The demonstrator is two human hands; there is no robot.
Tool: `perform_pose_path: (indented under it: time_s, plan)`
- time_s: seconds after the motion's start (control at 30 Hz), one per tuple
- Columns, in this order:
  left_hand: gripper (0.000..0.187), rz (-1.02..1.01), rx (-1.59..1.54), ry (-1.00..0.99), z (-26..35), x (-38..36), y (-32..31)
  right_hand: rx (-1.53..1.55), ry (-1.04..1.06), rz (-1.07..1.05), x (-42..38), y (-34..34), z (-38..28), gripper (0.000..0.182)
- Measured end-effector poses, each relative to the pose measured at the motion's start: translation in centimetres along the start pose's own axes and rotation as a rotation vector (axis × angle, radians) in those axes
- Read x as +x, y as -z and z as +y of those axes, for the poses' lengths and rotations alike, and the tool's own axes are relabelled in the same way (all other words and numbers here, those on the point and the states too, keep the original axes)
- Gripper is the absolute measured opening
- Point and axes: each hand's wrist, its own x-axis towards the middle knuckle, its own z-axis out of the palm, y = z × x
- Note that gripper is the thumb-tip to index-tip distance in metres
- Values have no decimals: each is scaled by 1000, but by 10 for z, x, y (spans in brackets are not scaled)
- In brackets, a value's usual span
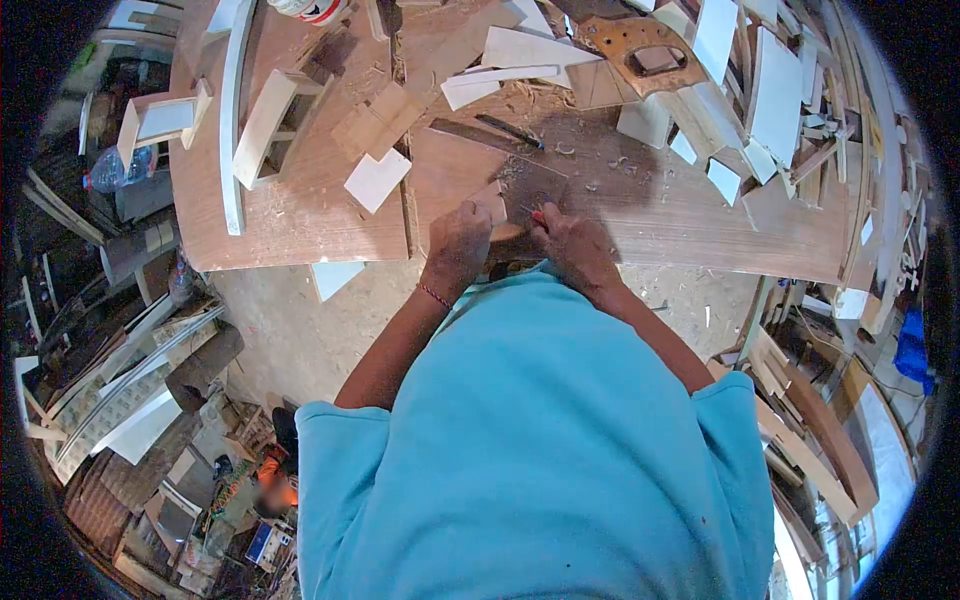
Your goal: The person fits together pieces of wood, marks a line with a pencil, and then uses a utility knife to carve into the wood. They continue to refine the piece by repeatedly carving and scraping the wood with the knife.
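At the near edge of the workbench (320,225), my left hand (460,240) is closed on a small pale piece of wood (491,200). My right hand (577,247) is wrapped round a small red-handled tool (538,217), mostly covered by the fingers; its exact kind cannot be made out. The tool is just right of the wood piece. Under and beyond both hands lie flat brown boards (450,170). A dark pen-like stick (510,131) rests farther back among curled wood shavings (592,188).
White and pale offcuts (378,181) lie about the bench. A small wooden frame (270,125) and a long white strip (234,120) stand at left. A brown panel with a cut-out (640,52) sits at the back. Another person in orange (275,475) is at lower left.
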Motion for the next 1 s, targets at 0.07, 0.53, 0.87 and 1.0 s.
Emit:
perform_pose_path:
  time_s: [0.07,0.53,0.87,1.0]
  plan:
    - [9,-26,13,16,0,2,-1,-36,-44,-46,0,-3,1,23]
    - [4,-29,-38,20,2,3,6,-63,41,55,0,0,4,23]
    - [4,9,-35,7,0,2,1,-68,-77,-35,13,-1,-10,25]
    - [4,23,-15,7,2,1,1,-47,-77,-8,22,-12,-6,24]
